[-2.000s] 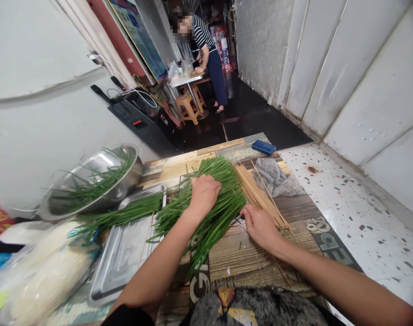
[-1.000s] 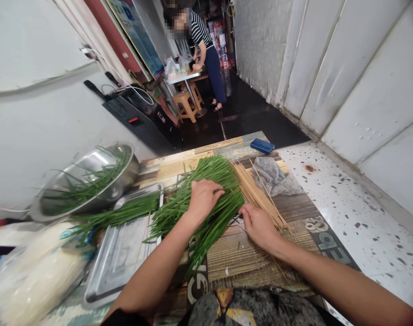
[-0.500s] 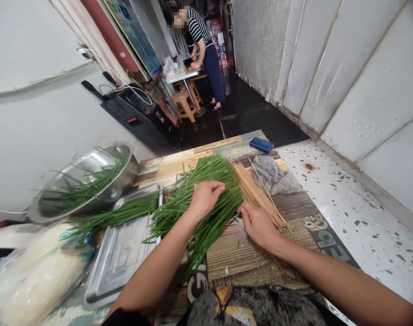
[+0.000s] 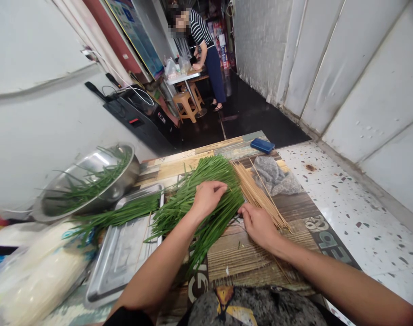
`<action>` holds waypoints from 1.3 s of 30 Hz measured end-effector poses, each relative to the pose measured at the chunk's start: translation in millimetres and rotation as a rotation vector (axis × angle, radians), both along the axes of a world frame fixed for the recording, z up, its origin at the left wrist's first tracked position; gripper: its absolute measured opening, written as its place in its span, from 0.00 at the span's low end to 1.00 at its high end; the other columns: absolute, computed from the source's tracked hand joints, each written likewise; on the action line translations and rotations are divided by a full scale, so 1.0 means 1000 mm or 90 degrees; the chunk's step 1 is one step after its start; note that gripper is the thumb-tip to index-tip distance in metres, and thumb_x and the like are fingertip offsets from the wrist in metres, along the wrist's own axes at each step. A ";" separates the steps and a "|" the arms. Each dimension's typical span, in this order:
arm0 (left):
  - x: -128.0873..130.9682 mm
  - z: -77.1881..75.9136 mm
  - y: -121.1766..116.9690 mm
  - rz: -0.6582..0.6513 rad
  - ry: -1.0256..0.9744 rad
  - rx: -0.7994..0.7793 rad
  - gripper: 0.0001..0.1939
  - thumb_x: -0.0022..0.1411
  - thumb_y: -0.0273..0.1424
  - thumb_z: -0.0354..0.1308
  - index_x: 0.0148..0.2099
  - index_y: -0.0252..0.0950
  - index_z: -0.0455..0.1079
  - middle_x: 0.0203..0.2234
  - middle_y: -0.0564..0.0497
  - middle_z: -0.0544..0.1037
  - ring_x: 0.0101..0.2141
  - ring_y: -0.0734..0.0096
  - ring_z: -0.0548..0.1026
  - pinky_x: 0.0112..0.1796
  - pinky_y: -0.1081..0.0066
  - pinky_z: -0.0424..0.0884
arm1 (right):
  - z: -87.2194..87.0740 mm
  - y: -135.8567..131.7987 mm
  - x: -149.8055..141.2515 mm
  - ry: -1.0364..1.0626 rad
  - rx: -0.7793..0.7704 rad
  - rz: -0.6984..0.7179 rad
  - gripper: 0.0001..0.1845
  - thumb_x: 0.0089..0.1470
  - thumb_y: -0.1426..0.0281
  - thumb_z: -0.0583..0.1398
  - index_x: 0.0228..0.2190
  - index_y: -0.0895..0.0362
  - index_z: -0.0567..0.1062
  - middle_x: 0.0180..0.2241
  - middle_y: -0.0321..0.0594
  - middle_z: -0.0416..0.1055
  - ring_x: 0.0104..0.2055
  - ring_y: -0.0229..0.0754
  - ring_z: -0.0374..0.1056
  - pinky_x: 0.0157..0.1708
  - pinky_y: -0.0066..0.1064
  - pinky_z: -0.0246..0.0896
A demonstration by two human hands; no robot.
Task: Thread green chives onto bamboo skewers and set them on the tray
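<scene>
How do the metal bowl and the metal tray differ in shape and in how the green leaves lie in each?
The bowl is round and deep, while the tray is rectangular and shallow. Leaves lie loose and crisscrossed in the bowl; across the tray they lie roughly side by side in a bundle. Both are silvery metal and bear long green leaves.

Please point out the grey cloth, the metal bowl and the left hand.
Grey cloth (image 4: pixel 281 182), head view, on its crumpled middle.
Metal bowl (image 4: pixel 130 175), head view, on its outer wall.
Left hand (image 4: pixel 206 197), head view, on its back.
</scene>
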State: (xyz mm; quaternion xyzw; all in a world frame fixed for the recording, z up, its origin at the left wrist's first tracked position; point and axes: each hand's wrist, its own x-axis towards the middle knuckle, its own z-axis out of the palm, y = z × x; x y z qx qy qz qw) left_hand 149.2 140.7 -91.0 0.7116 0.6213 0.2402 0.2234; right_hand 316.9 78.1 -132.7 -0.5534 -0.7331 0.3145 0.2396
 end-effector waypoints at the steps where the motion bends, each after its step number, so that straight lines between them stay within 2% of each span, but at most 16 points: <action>1: 0.000 0.000 0.000 0.000 -0.002 0.000 0.09 0.56 0.33 0.55 0.35 0.39 0.76 0.33 0.54 0.80 0.36 0.69 0.76 0.42 0.71 0.68 | 0.000 0.000 0.000 0.000 -0.001 0.000 0.15 0.58 0.73 0.45 0.35 0.58 0.71 0.34 0.41 0.75 0.36 0.41 0.70 0.36 0.28 0.57; 12: 0.002 -0.003 -0.005 0.006 -0.036 -0.002 0.09 0.56 0.32 0.56 0.36 0.38 0.76 0.33 0.52 0.80 0.36 0.70 0.76 0.42 0.70 0.69 | 0.001 -0.001 -0.001 -0.005 -0.011 -0.005 0.15 0.59 0.73 0.45 0.35 0.58 0.71 0.33 0.42 0.75 0.36 0.41 0.70 0.37 0.28 0.57; 14: 0.002 -0.003 -0.010 -0.028 -0.023 0.007 0.09 0.57 0.33 0.55 0.37 0.38 0.76 0.35 0.52 0.80 0.38 0.69 0.76 0.44 0.69 0.68 | 0.001 -0.001 -0.002 -0.003 -0.008 -0.006 0.15 0.59 0.73 0.45 0.35 0.59 0.71 0.33 0.42 0.74 0.36 0.40 0.70 0.37 0.27 0.57; 17: -0.002 0.003 -0.018 -0.147 0.034 0.013 0.11 0.59 0.34 0.53 0.41 0.40 0.75 0.41 0.52 0.78 0.44 0.68 0.72 0.47 0.66 0.64 | -0.001 -0.002 -0.002 -0.010 -0.008 -0.009 0.15 0.59 0.73 0.45 0.35 0.59 0.71 0.32 0.42 0.74 0.36 0.40 0.70 0.37 0.27 0.56; 18: -0.005 0.006 -0.018 -0.164 0.060 0.024 0.12 0.60 0.34 0.52 0.43 0.41 0.75 0.42 0.52 0.77 0.45 0.67 0.71 0.48 0.65 0.63 | -0.001 -0.002 -0.002 -0.013 -0.009 -0.010 0.15 0.59 0.73 0.45 0.35 0.59 0.71 0.32 0.42 0.74 0.36 0.40 0.69 0.37 0.27 0.56; 20: -0.010 0.013 -0.016 -0.123 0.124 0.077 0.13 0.62 0.33 0.50 0.43 0.41 0.74 0.41 0.51 0.77 0.44 0.66 0.70 0.46 0.63 0.61 | -0.001 -0.002 -0.002 -0.018 -0.010 -0.011 0.15 0.59 0.73 0.45 0.35 0.59 0.71 0.32 0.42 0.74 0.35 0.40 0.69 0.36 0.27 0.56; 23: -0.013 0.018 -0.007 -0.060 0.240 0.158 0.11 0.61 0.33 0.52 0.38 0.40 0.75 0.36 0.49 0.76 0.40 0.63 0.68 0.42 0.60 0.58 | 0.001 -0.002 -0.002 -0.039 -0.013 -0.015 0.15 0.58 0.73 0.45 0.34 0.58 0.71 0.31 0.41 0.74 0.34 0.40 0.70 0.35 0.27 0.56; 27: -0.007 0.011 0.004 -0.137 0.340 0.146 0.07 0.57 0.34 0.57 0.33 0.40 0.76 0.32 0.48 0.74 0.38 0.62 0.65 0.39 0.61 0.55 | 0.002 -0.002 -0.001 -0.070 -0.022 -0.017 0.15 0.57 0.74 0.46 0.31 0.58 0.72 0.29 0.40 0.74 0.32 0.40 0.70 0.33 0.27 0.55; 31: 0.000 0.002 0.006 -0.156 0.395 0.123 0.08 0.57 0.35 0.57 0.33 0.39 0.75 0.31 0.47 0.73 0.38 0.61 0.64 0.37 0.62 0.53 | 0.003 -0.003 0.000 -0.087 -0.027 -0.018 0.15 0.57 0.73 0.46 0.32 0.58 0.72 0.30 0.40 0.75 0.33 0.40 0.70 0.33 0.27 0.54; 35: 0.000 0.000 0.005 -0.182 0.407 0.122 0.07 0.55 0.35 0.59 0.36 0.39 0.74 0.31 0.47 0.74 0.39 0.61 0.64 0.37 0.62 0.52 | 0.002 -0.002 0.000 -0.081 -0.024 -0.020 0.15 0.57 0.73 0.46 0.33 0.58 0.72 0.31 0.40 0.75 0.33 0.40 0.70 0.33 0.28 0.54; 39: -0.002 0.001 0.006 -0.165 0.366 0.119 0.06 0.56 0.33 0.57 0.34 0.39 0.74 0.29 0.48 0.76 0.37 0.62 0.66 0.38 0.62 0.52 | 0.001 -0.001 -0.001 -0.066 -0.025 -0.017 0.15 0.58 0.74 0.46 0.33 0.58 0.72 0.32 0.41 0.75 0.35 0.40 0.70 0.34 0.27 0.54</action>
